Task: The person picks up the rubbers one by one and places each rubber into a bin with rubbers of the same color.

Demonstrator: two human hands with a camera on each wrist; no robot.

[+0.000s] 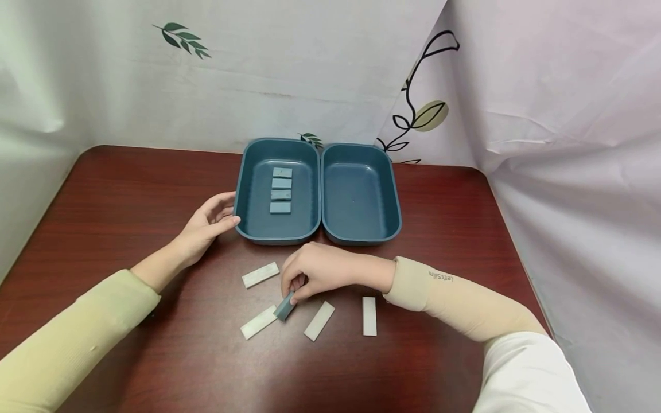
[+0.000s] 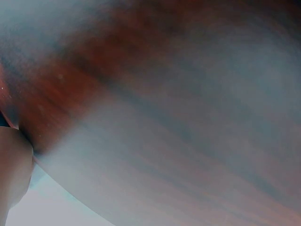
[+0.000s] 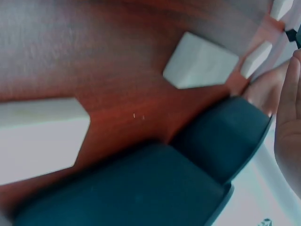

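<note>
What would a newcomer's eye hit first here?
Probably the two dark-blue rectangular bins at the far edge of the reddish-brown table, the left one holding four blue-grey rectangular blocks in a column. Next, the bare right hand before them, pinching a fifth such block near four white rectangular blocks.

Room on desk (image 1: 449, 229) right of right bin (image 1: 358, 198), itself open-topped; walls block low passes. Left hand (image 1: 205, 229) obstructs left bin (image 1: 254, 201) on its left; right hand (image 1: 321, 268), white blocks (image 1: 369, 316) crowd front.
</note>
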